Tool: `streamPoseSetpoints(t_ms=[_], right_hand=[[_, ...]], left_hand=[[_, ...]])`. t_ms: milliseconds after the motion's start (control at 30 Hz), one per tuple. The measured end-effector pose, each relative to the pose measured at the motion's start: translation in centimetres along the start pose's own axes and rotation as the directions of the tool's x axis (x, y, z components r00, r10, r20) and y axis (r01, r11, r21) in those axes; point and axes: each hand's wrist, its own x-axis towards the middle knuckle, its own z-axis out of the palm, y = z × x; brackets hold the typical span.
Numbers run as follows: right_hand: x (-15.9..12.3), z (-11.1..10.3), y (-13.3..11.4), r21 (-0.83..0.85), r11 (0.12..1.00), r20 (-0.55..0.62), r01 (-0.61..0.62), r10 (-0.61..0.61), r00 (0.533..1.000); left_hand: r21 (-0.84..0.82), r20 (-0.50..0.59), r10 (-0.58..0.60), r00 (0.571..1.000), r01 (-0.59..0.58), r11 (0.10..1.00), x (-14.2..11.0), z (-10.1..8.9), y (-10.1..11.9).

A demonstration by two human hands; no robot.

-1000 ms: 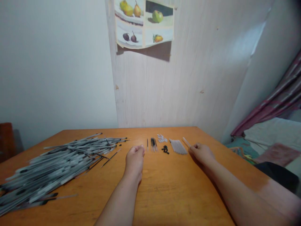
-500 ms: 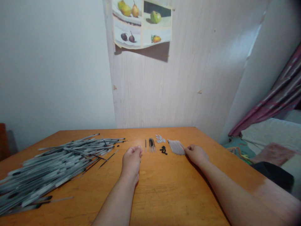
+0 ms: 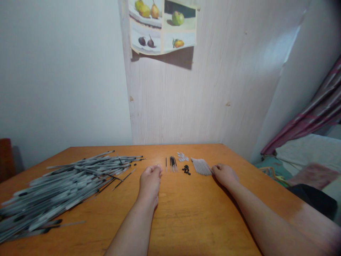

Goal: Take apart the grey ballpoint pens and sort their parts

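Observation:
My left hand (image 3: 151, 179) rests over the table with its fingers curled together; whatever they may hold is hidden. To its right lie a lone black pen refill (image 3: 166, 164) and a small bunch of refills (image 3: 173, 164). My right hand (image 3: 225, 175) is closed, fingertips at the right edge of a row of clear pen barrels (image 3: 201, 167) laid side by side. I cannot make out whether a barrel is between those fingers. Between the hands sit several small black plugs (image 3: 186, 170), with clear pen caps (image 3: 182, 156) behind them.
A large heap of pens (image 3: 66, 185) spreads over the left side of the wooden table (image 3: 183, 220). One loose refill (image 3: 124, 180) lies at the heap's right edge. Behind the table is a wall with a fruit picture (image 3: 162, 28). A curtain (image 3: 301, 113) hangs at right.
The view has shifted slightly, so the things on the table appear a little further right. My right hand has moved slightly right along the barrels' edge. My left hand looks the same.

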Motion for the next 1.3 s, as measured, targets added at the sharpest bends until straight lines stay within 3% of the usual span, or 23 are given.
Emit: streamPoseSetpoints(t_ms=[400, 667, 933, 1167, 1300], right_hand=[[-0.2, -0.6, 0.6, 0.064, 0.996, -0.108, 0.057, -0.05, 0.993], [-2.1, -1.6, -1.1, 0.109, 0.96, -0.235, 0.259, -0.228, 0.945], [-2.1, -1.5, -1.5, 0.107, 0.935, -0.212, 0.339, -0.311, 0.926], [-2.4, -1.2, -1.8, 0.119, 0.915, -0.169, 0.385, -0.363, 0.916], [-3.0, -0.8, -2.5, 0.171, 0.882, -0.116, 0.439, -0.425, 0.898]], left_hand=[[-0.001, 0.002, 0.019, 1.0, -0.019, 1.0, 0.2, -0.3, -0.3], [0.027, -0.033, 0.066, 0.997, -0.065, 0.998, 1.0, -0.7, -0.6], [0.151, -0.141, 0.256, 0.956, -0.234, 0.96, 1.7, -1.4, -0.5], [0.254, -0.194, 0.321, 0.927, -0.269, 0.929, 2.2, -2.2, 0.5], [0.36, -0.227, 0.363, 0.904, -0.269, 0.893, 2.8, -3.7, 0.9]])
